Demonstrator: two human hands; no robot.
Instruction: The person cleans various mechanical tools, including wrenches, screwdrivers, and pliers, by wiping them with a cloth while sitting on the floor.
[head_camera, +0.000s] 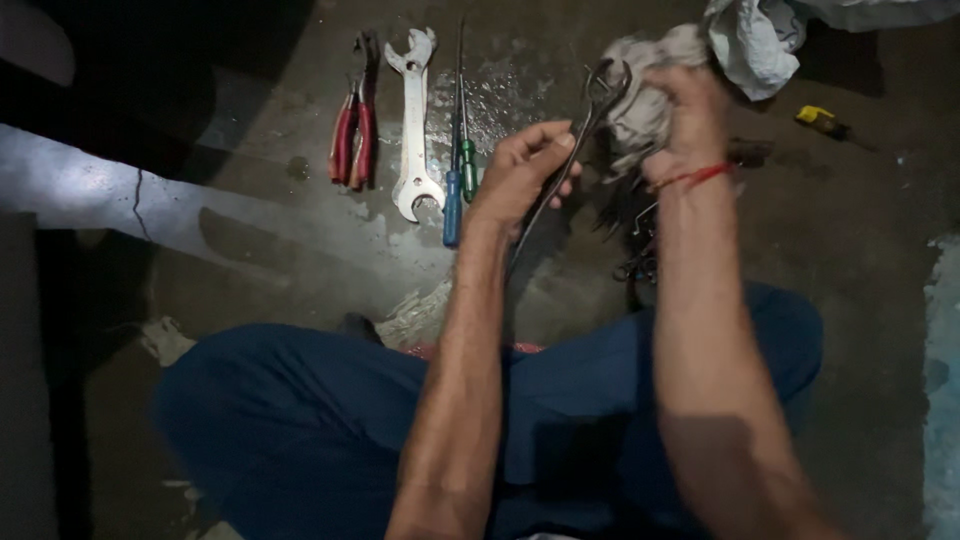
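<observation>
The left hand (520, 172) grips a dark spanner (570, 160); the right hand (690, 115) is closed on a grey rag (640, 100) against the spanner's head.

On the floor (250, 230), far from the knees, tools lie in a row: pliers (353, 125) leftmost, a spanner (415, 120) to their right, then two screwdrivers (458, 160). Right of these, the left hand (520, 175) holds a wrench (580, 130); the right hand (690, 115), further right, grips a rag (640, 100) against its far end. More tools (635, 250) lie below the hands. A small screwdriver (822, 122) lies far right.
</observation>
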